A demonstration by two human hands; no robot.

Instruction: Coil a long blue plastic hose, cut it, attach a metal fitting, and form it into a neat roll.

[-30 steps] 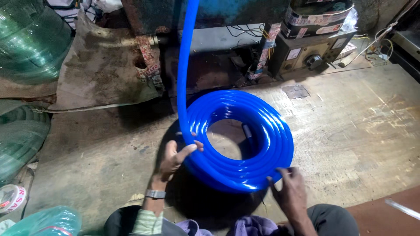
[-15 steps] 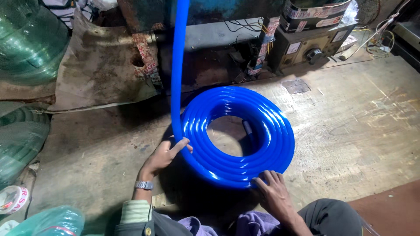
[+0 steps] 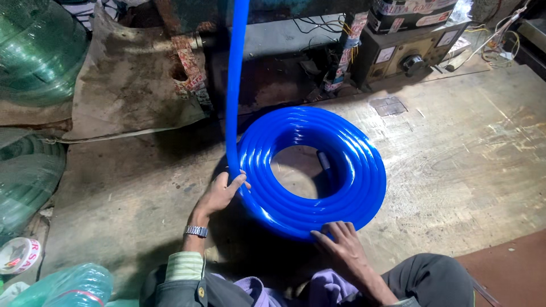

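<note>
The blue hose [image 3: 311, 170] lies coiled on the bench [image 3: 455, 170], one length rising straight up. The left hand [image 3: 220, 193] curls round it at the coil's edge, where a second ago it lay lower; the right hand [image 3: 341, 247] still presses flat, fingers spread, on the near rim.

A worn, stained floor [image 3: 455, 165] spreads out under dim light. Dirty sacking [image 3: 125, 85] hangs at the back left beside green coils [image 3: 34, 51]. A grimy machine [image 3: 296, 45] and a dial box [image 3: 409, 51] stand behind, wires trailing.
</note>
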